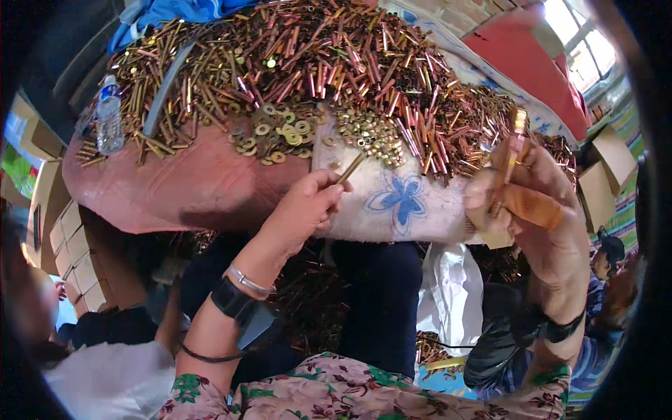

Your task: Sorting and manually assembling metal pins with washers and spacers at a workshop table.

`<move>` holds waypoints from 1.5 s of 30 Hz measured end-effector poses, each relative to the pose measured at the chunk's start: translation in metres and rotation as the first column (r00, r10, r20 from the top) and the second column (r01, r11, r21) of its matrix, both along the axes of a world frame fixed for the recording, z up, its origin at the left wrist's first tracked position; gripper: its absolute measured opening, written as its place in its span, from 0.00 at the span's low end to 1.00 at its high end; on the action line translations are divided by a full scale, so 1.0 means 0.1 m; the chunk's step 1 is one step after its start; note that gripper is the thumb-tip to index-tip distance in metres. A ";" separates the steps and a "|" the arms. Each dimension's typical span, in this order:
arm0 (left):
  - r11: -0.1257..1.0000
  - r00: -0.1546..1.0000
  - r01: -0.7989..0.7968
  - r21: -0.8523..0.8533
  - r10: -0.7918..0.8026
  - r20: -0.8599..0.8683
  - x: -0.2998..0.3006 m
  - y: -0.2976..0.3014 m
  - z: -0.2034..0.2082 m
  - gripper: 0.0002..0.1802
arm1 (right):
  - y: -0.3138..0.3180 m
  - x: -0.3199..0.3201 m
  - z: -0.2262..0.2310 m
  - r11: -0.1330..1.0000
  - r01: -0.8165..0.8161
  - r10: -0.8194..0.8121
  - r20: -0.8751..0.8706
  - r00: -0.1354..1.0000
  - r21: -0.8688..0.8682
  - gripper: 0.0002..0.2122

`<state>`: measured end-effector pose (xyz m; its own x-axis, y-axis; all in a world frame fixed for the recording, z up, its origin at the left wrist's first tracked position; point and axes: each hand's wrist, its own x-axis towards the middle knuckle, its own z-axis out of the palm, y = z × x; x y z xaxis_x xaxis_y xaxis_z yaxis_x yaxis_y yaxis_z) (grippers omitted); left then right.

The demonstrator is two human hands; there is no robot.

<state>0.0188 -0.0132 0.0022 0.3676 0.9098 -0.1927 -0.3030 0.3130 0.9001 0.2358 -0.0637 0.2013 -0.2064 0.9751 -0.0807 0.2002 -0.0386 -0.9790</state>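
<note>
My left hand is closed in a pinch on a thin brass-coloured rod, which points up and to the right over the cloth. On the right, my raised right hand is closed around a slim anchor bolt with a brass nut at its upper end. Orange tape wraps some of the fingers there, and whether the palm holds more is hidden. Between the hands lies a heap of small brass nuts. Flat washers are piled left of the nuts.
A large mound of coppery metal sleeves and rods covers the far part of the padded, cloth-covered surface. A plastic bottle and a grey strip are at the left. Cardboard boxes stand lower left. Other people sit on both sides.
</note>
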 end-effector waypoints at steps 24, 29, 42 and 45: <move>0.997 0.986 0.071 -0.012 -0.072 -0.153 0.09 -0.63 -0.25 0.08 | 0.20 -0.36 -2.04 0.977 0.145 -0.213 -0.646 0.733 -0.158 0.09; 0.984 0.952 0.001 0.177 0.053 -0.301 0.14 -0.65 -0.32 0.08 | 0.13 -0.36 -2.10 0.971 0.016 -0.181 -0.693 0.698 -0.237 0.09; 0.946 0.958 -0.223 -0.234 0.257 0.126 0.06 -0.55 -0.25 0.10 | 0.15 -0.54 -1.98 0.988 -0.103 0.084 -0.161 0.983 -0.112 0.13; 0.907 0.930 -0.294 -0.300 0.344 0.130 0.01 -0.53 -0.29 0.08 | 0.38 -0.62 -1.96 0.987 0.131 -0.135 0.045 0.990 0.094 0.11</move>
